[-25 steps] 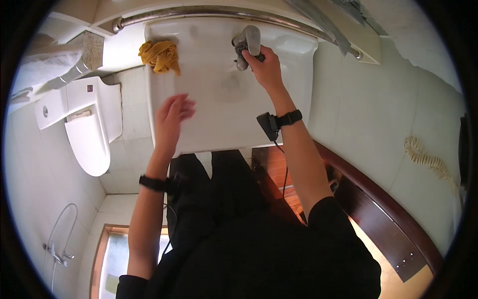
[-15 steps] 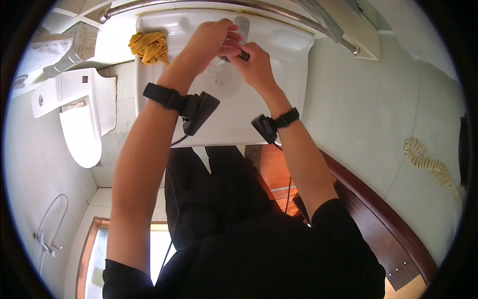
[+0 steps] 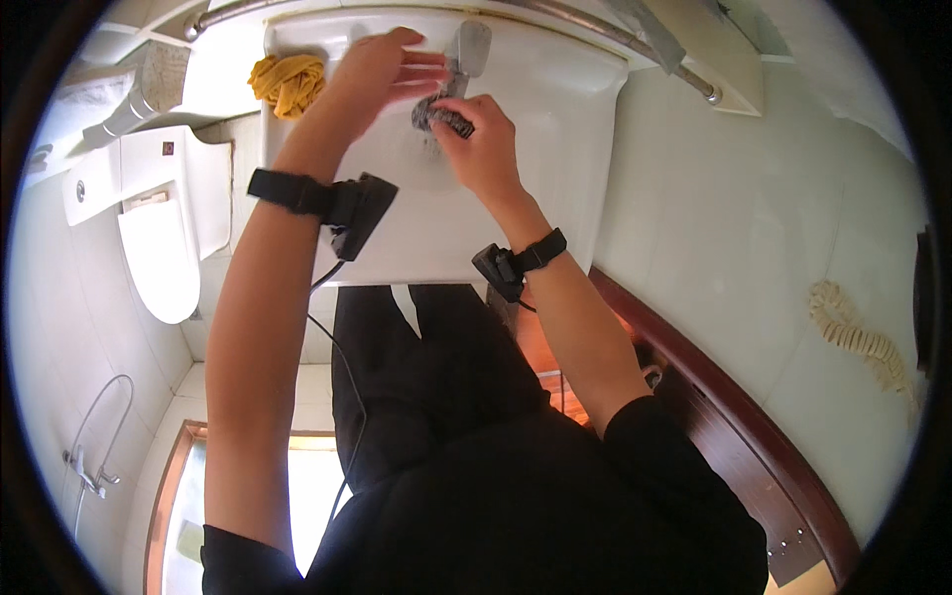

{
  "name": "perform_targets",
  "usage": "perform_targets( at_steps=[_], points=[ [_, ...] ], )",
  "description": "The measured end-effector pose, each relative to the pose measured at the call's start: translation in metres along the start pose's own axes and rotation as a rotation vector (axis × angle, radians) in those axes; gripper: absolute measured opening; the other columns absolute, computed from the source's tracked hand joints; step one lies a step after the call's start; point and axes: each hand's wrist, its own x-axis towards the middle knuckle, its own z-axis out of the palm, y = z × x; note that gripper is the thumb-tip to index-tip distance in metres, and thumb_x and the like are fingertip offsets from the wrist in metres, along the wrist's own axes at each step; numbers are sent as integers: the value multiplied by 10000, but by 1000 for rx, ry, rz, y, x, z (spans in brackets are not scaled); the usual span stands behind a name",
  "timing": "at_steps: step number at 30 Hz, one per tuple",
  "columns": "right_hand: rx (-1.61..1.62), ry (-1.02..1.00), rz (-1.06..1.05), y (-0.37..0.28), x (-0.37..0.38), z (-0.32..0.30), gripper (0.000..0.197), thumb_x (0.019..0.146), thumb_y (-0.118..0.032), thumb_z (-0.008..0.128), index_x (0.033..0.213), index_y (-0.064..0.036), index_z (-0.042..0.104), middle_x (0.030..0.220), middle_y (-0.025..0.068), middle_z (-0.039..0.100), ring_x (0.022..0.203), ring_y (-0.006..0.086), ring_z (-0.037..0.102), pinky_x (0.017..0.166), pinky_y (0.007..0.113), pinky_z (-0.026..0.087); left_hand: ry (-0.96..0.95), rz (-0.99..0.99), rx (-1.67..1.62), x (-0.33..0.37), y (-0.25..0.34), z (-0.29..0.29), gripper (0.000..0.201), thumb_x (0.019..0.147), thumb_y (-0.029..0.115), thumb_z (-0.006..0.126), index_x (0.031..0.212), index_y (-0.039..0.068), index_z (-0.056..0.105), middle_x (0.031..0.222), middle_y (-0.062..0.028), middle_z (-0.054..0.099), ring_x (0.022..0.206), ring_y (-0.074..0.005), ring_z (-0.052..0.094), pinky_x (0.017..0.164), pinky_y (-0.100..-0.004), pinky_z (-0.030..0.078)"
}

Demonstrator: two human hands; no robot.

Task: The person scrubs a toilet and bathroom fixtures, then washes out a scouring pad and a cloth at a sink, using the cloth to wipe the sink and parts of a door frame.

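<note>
Over the white sink (image 3: pixel 560 129), my right hand (image 3: pixel 484 147) pinches a dark grey, speckled bundle (image 3: pixel 426 113) under the metal faucet (image 3: pixel 469 50). The bundle looks wet, but its exact kind is unclear. My left hand (image 3: pixel 382 74) is just left of the faucet, its fingers stretched out and apart, with nothing seen in it. Black straps with small devices are on both wrists. A crumpled mustard-yellow cloth (image 3: pixel 289 85) lies at the sink's left back corner.
A metal rail (image 3: pixel 585 36) runs along the sink's back. On the left stands a white toilet (image 3: pixel 159 253), with a hand shower (image 3: pixel 89 471) below it. A coiled cream cord (image 3: pixel 855 332) is at the right. Dark wooden trim (image 3: pixel 714 392) borders the lower right.
Both hands have moved left and apart. The left fingers have drawn away from the right hand, and more of the grey bundle now shows beneath the faucet.
</note>
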Motion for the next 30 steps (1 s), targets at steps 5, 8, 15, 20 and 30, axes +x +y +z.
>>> perform_targets(
  at_steps=[5, 8, 15, 20, 30],
  points=[
    [42, 219, 56, 1, 16, 7, 183, 890, -177, 772, 1015, -43, 782, 931, 167, 690, 838, 293, 689, 764, 386, 551, 329, 93, 167, -50, -39, -49, 424, 1115, 274, 383, 1350, 1, 606, 1218, -124, 723, 1057, -217, 706, 918, -324, 564],
    [187, 91, 374, 1, 55, 3, 284, 891, -263, 783, 929, 18, 756, 810, 185, 695, 773, 337, 675, 760, 437, 533, 463, 9, 180, -84, -84, -72, 408, 1109, 261, 396, 1336, 8, 622, 1208, -108, 728, 968, -183, 694, 848, -300, 549],
    [-34, 17, 112, -5, -3, 20, 182, 874, -175, 780, 1026, -78, 799, 890, 147, 627, 823, 269, 645, 760, 383, 535, 578, -82, 43, -171, -155, -90, 338, 1099, 211, 446, 1289, 13, 642, 1120, -97, 746, 898, -163, 693, 781, -290, 531],
    [-108, 79, 114, -7, 5, 27, 193, 882, -172, 779, 1063, -111, 804, 871, 126, 621, 819, 271, 646, 754, 390, 535, 618, -97, 80, -204, -167, -91, 305, 1095, 183, 453, 1227, 6, 664, 1064, -90, 747, 884, -159, 691, 771, -290, 525],
    [90, 314, 280, 13, 42, 25, 269, 919, -225, 719, 959, 40, 730, 760, 161, 699, 698, 282, 655, 709, 403, 507, 587, -52, 102, -207, -177, -96, 298, 1106, 208, 461, 1239, 34, 664, 1068, -78, 750, 895, -151, 690, 785, -292, 520]
  ],
)
